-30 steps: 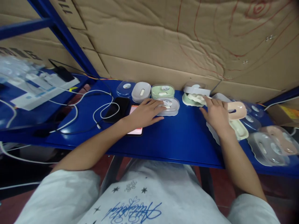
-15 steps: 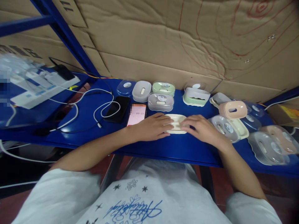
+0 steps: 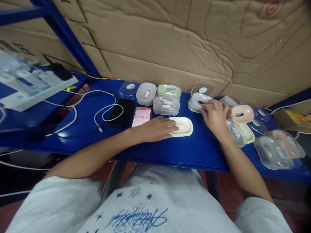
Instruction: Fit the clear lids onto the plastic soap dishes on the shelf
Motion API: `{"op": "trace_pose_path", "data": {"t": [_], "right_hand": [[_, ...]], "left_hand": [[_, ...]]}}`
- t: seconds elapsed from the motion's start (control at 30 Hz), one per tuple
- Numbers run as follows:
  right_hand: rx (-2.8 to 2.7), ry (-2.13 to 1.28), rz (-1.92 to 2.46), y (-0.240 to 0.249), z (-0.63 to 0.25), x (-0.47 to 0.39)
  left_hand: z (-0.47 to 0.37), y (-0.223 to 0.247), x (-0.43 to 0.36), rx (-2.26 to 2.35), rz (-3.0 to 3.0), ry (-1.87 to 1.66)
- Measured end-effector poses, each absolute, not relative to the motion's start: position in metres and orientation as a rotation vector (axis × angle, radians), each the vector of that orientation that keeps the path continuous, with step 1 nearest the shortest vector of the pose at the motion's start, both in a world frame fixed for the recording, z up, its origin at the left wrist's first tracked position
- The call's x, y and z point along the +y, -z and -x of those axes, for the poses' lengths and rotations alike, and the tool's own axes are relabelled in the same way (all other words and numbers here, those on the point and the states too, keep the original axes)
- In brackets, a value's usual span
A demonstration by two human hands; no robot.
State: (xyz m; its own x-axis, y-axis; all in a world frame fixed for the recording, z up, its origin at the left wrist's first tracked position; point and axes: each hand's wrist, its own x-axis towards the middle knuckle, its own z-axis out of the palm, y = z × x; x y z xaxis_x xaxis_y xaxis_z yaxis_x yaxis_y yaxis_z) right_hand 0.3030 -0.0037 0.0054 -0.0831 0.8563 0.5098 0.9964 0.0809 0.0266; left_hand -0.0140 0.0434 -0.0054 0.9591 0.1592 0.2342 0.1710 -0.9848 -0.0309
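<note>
A cream oval soap dish tray (image 3: 186,127) lies flat on the blue table in front of me. My left hand (image 3: 157,128) grips its left end, fingers over the tray and thumb by the near edge. Farther back and to the right, my right hand (image 3: 215,115) has its fingers closed on the right rim of a pale grey slotted soap dish (image 3: 198,98). That dish is tilted toward me and a dark slot shows in it. Behind it stands a clear lid (image 3: 203,89) with a round white sticker. My right fingers partly hide what lies under the grey dish.
Several lidded soap dishes (image 3: 166,105) stand at the back, left of centre. More dishes and lids, including a peach one (image 3: 241,114), are piled at the right. A phone with a timer (image 3: 141,117), a dark phone (image 3: 120,112), white cables and a power strip (image 3: 41,94) lie left.
My right hand has left the cream tray and moved back and right to the grey dish, which has tilted toward me. My left hand stays on the tray.
</note>
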Motion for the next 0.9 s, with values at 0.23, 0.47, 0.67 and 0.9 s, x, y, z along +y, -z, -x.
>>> {"op": "trace_pose_path", "data": {"t": [0.23, 0.47, 0.67, 0.9], "right_hand": [[-2.442, 0.092, 1.33, -0.018, -0.261, -0.052], [-2.592, 0.062, 1.13, 0.001, -0.241, -0.051], [-2.486, -0.005, 1.241, -0.002, -0.258, -0.036], [-2.082, 0.326, 2.071, 0.01, -0.296, -0.012]], "left_hand": [[0.016, -0.008, 0.047, -0.361, 2.913, 0.512], [0.016, 0.002, 0.055, -0.242, 3.013, 0.339], [0.018, 0.006, 0.056, -0.313, 3.111, 0.404], [0.021, -0.001, 0.051, -0.324, 3.12, 0.408]]}}
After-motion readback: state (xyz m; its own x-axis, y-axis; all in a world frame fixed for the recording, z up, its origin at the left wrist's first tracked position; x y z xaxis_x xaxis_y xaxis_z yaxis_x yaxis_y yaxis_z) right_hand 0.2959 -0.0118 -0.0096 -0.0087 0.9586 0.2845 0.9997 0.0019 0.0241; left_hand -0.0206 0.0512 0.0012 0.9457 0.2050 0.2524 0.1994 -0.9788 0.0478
